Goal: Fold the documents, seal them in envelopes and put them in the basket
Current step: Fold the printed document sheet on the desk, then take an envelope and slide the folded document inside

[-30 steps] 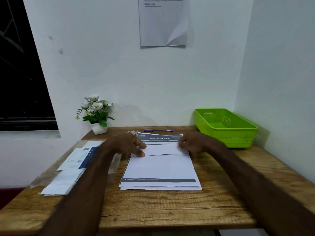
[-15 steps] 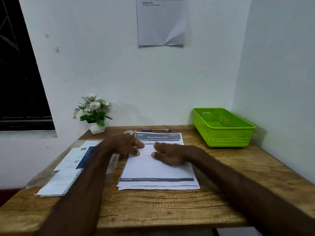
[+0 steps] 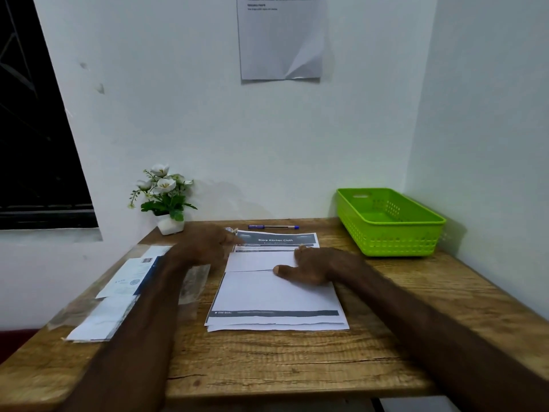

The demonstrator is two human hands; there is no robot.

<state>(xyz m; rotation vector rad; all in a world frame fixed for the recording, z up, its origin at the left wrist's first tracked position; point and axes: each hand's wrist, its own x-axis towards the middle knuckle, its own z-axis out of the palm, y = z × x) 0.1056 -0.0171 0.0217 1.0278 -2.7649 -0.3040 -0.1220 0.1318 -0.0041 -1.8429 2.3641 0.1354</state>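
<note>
The right hand (image 3: 309, 267) lies flat, palm down, on the folded top sheet (image 3: 261, 261) of the documents (image 3: 276, 295), its fingers straight and spread toward 9 o'clock and its thumb along the crease line; it presses the paper and curls round nothing. Its forearm runs back toward 4 o'clock to the frame's lower right corner. The left hand (image 3: 202, 251) is blurred at the sheet's left edge, at 9 o'clock from the right hand; the fingers look loosely extended toward the paper, but whether they touch or pinch it cannot be told. Its forearm comes down toward 7 o'clock across the lower left of the view. The documents lie as a stack at the middle of the wooden tabletop (image 3: 282, 364), the top sheet's near part turned up over itself so that a dark printed header shows beyond the fold at 12 o'clock. At 9 o'clock from the stack, partly under the left forearm, lie the envelopes (image 3: 118, 298) in a clear wrapper. A pen (image 3: 273, 227) lies at 12 o'clock beyond the header, a potted flower plant (image 3: 163, 197) stands at 11 o'clock by the wall, and the green basket (image 3: 389, 230) sits at 2 o'clock in the far right corner, well apart from the stack. A paper notice (image 3: 280, 37) hangs on the wall above.
</note>
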